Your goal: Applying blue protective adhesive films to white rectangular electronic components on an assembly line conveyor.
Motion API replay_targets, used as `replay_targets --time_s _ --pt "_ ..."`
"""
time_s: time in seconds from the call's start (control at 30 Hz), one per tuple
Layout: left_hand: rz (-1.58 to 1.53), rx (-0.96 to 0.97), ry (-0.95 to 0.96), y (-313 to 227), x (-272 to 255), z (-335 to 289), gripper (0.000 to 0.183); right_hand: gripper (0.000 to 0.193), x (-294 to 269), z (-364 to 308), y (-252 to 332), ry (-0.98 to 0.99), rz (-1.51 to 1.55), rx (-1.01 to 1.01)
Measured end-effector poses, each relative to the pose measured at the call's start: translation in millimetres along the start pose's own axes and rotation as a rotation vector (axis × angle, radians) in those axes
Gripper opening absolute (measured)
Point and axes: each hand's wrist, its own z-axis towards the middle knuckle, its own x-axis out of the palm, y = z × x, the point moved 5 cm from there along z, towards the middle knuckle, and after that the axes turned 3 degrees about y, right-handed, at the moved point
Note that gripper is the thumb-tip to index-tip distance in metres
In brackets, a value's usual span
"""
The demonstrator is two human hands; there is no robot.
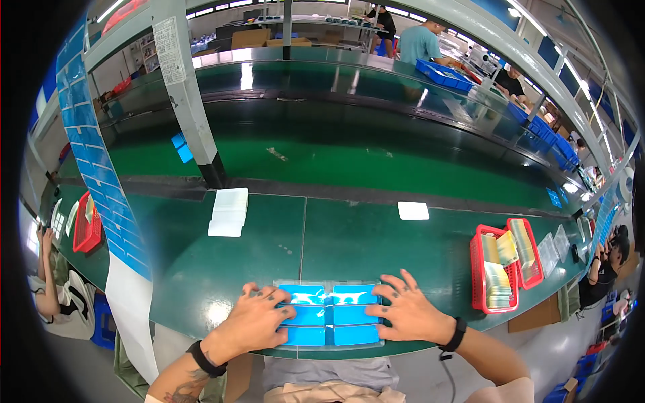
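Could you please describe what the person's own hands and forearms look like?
The left hand and right hand are both ungloved, with small dark marks on the fingers. Each wrist wears a black band: left band, right band. A dark tattoo marks the left forearm. A thin grey cable hangs near the right wrist; whether it joins the band is unclear.

"What's on my feed, lower left?"
"I see a black wristband (206, 360), dark tattoo (189, 387) below it!"
"Lower right?"
"Another black band (457, 335), a cord (448, 371) hanging just below, a pale sleeve (508, 392); and grey cloth (329, 371) over beige cloth (334, 393), bottom centre!"
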Motion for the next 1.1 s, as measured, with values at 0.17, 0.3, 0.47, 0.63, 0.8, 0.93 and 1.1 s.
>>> replay_targets --time_s 0.17,0.3,0.47,0.63,0.8,0.93,1.1 --pt "-0.041 0.004 -0.111 -16.8 8.2 28.8 0.024 0.032 6.0 33.7 19.4 0.001 0.008 -0.045" --pt "-0.076 0.016 -0.098 -26.5 17.5 45.4 0.027 0.035 9.1 62.4 41.8 -0.087 0.071 -0.076" --pt "-0.215 -0.213 -0.232 -9.4 -4.2 -22.7 0.06 0.031 -20.6 13.9 5.6 -0.366 0.389 0.244" --pt "-0.332 -0.479 -0.275 -3.9 14.7 -67.6 0.09 0.04 34.6 -17.3 -29.9 0.097 0.939 0.758" --pt "-0.354 -0.483 -0.223 -9.6 40.3 -64.3 0.103 0.042 40.7 -9.5 -22.6 0.159 0.893 0.812" --pt "-0.344 -0.497 -0.222 -13.1 42.4 -65.3 0.106 0.04 32.8 -11.1 -22.3 0.049 0.968 0.785" --pt "-0.314 -0.51 -0.243 -14.2 43.1 -67.1 0.112 0.035 -30.0 6.9 9.3 -0.158 1.187 0.658"
